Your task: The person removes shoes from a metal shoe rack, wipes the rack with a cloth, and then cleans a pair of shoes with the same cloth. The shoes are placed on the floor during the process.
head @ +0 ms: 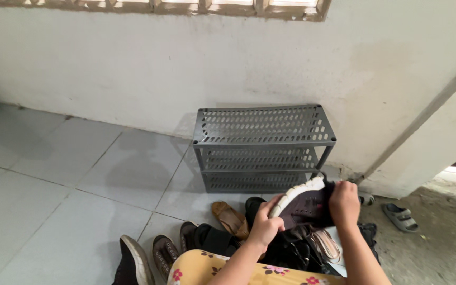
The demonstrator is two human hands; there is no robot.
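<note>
Both of my hands hold a dark sneaker with a white sole (304, 203), raised over a heap of footwear. My left hand (265, 224) grips its white-soled end, and my right hand (344, 203) grips the other end. Behind it stands a grey plastic shoe rack (262, 142) with three perforated shelves, set against the white wall. No shoes are visible on the rack's shelves.
Several shoes lie on the tiled floor below my hands: a brown flat shoe (230, 217), dark sneakers (164, 253), a black-and-white shoe (133, 261). A grey sandal (401, 216) rests on rough concrete at right. A wall corner juts out at the right.
</note>
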